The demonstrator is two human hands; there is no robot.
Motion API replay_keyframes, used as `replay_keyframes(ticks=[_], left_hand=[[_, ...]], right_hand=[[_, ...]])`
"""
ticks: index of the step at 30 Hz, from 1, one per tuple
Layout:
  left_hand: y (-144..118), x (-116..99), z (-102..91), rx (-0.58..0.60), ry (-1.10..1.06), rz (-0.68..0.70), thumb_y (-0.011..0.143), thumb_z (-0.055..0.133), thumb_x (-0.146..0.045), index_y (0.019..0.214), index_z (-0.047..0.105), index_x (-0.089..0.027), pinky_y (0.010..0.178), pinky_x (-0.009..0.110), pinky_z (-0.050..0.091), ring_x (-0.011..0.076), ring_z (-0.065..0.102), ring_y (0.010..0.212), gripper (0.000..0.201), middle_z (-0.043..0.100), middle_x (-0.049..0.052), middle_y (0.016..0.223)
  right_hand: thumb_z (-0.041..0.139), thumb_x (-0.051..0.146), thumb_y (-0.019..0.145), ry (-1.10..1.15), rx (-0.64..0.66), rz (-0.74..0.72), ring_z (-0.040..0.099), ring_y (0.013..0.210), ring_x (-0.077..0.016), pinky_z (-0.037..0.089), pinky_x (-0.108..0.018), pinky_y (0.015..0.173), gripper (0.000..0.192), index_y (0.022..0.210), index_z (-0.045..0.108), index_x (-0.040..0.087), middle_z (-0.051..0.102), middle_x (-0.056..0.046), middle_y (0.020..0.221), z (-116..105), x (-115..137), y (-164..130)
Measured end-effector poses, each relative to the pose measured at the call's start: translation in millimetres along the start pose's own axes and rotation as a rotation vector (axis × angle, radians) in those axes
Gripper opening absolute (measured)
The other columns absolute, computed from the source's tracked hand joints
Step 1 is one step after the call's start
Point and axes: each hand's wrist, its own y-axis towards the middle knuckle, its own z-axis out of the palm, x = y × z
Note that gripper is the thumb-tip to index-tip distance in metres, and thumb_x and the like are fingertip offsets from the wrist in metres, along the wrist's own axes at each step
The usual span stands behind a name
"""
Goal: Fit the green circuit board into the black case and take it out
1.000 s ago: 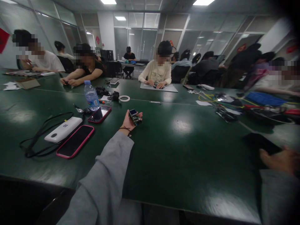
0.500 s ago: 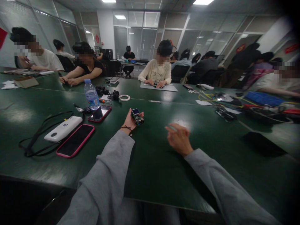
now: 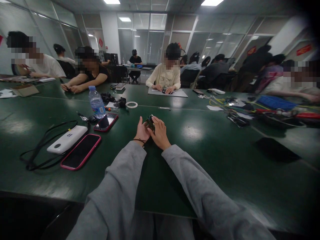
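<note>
A small circuit board (image 3: 150, 124) is held above the table between my two hands, tilted, and its little screen no longer faces me. My left hand (image 3: 142, 132) supports it from the left with the thumb raised, and a dark cord is tied around that wrist. From the right, my right hand (image 3: 160, 134) wraps its fingers over the board's edge, hiding much of it. Both hands meet at the board, with grey sleeves reaching up from the near side.
Left of my arms lie a pink-edged phone (image 3: 80, 151), a white power bank (image 3: 67, 139) with a black strap, another phone (image 3: 106, 122) and a water bottle (image 3: 97, 103). A tape roll (image 3: 131, 105) lies beyond. Cables and tools (image 3: 237, 118) spread at right. Several people sit around.
My right hand has moved left and closed onto the circuit board. The board has turned in my left hand, so its screen is out of sight.
</note>
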Motion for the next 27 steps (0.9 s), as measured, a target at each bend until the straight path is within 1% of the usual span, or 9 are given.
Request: replay_keyframes(ticks=[4,9,11,14,19,21,23,25,27], left_hand=[[-6,7,11.8,0.052,0.111,0.002,0.084,0.041,-0.058,0.104,0.059,-0.016,0.083,0.033,0.047,0.0214,0.063,0.090,0.049,0.067,0.010,0.092],[-9,14,14.5,0.234,0.247,-0.040,0.083,0.043,-0.059,0.112,0.058,-0.020,0.083,0.030,0.045,0.0212,0.060,0.099,0.051,0.064,0.009,0.107],[-9,15,13.3,0.273,0.264,-0.066,0.082,0.043,-0.060,0.115,0.057,-0.021,0.082,0.030,0.046,0.0212,0.059,0.100,0.053,0.063,0.010,0.111],[-9,15,11.7,0.259,0.252,-0.084,0.081,0.045,-0.060,0.121,0.053,-0.021,0.083,0.030,0.046,0.0207,0.060,0.099,0.056,0.062,0.011,0.114],[-8,12,7.5,0.246,0.215,-0.053,0.082,0.047,-0.058,0.128,0.046,-0.019,0.090,0.037,0.045,0.0231,0.062,0.100,0.060,0.061,0.014,0.115],[-8,10,4.4,0.252,0.221,-0.034,0.082,0.047,-0.058,0.127,0.046,-0.019,0.092,0.040,0.044,0.0252,0.061,0.102,0.060,0.061,0.016,0.115],[-7,7,1.0,0.246,0.229,-0.030,0.081,0.047,-0.058,0.125,0.046,-0.018,0.093,0.043,0.043,0.0269,0.060,0.105,0.060,0.061,0.017,0.116],[-6,3,-2.2,0.239,0.216,-0.029,0.081,0.046,-0.058,0.123,0.047,-0.018,0.094,0.045,0.042,0.0276,0.059,0.108,0.058,0.060,0.018,0.118],[-3,1,-4.5,0.234,0.186,-0.029,0.082,0.046,-0.058,0.122,0.048,-0.018,0.094,0.045,0.042,0.0273,0.058,0.109,0.056,0.059,0.018,0.120]], right_hand=[[0.052,0.032,0.085,0.087,-0.106,0.175,0.035,0.125,-0.0257,0.031,-0.044,0.104,0.061,0.139,0.029,0.013,0.038,-0.015,0.135,10,-20,1],[0.063,0.031,0.074,0.219,-0.247,0.455,0.049,0.108,-0.0253,0.040,-0.043,0.096,0.060,0.126,0.042,0.012,0.050,-0.015,0.117,12,-40,-2],[0.067,0.031,0.068,0.205,-0.305,0.478,0.050,0.104,-0.0247,0.042,-0.042,0.094,0.064,0.124,0.043,0.011,0.051,-0.016,0.114,8,-42,-4],[0.067,0.030,0.068,0.198,-0.334,0.461,0.051,0.101,-0.0237,0.043,-0.040,0.092,0.060,0.122,0.046,0.013,0.052,-0.015,0.113,2,-38,-5],[0.065,0.041,0.072,0.375,-0.400,0.542,0.056,0.093,-0.0203,0.046,-0.039,0.088,0.049,0.114,0.055,0.018,0.060,-0.007,0.104,-13,-36,1],[0.065,0.047,0.073,0.543,-0.393,0.653,0.059,0.085,-0.0198,0.050,-0.038,0.079,0.049,0.111,0.056,0.016,0.063,-0.008,0.098,-27,-46,0],[0.056,0.051,0.081,0.727,-0.293,0.774,0.061,0.076,-0.0199,0.052,-0.037,0.068,0.046,0.107,0.058,0.013,0.064,-0.012,0.091,-51,-67,-8],[0.041,0.049,0.091,0.792,-0.187,0.834,0.063,0.077,-0.0207,0.052,-0.036,0.066,0.045,0.100,0.062,0.009,0.064,-0.020,0.092,-88,-99,-24],[0.032,0.042,0.096,0.704,-0.155,0.843,0.064,0.083,-0.0206,0.051,-0.036,0.066,0.046,0.096,0.065,0.010,0.061,-0.026,0.102,-137,-139,-46]])
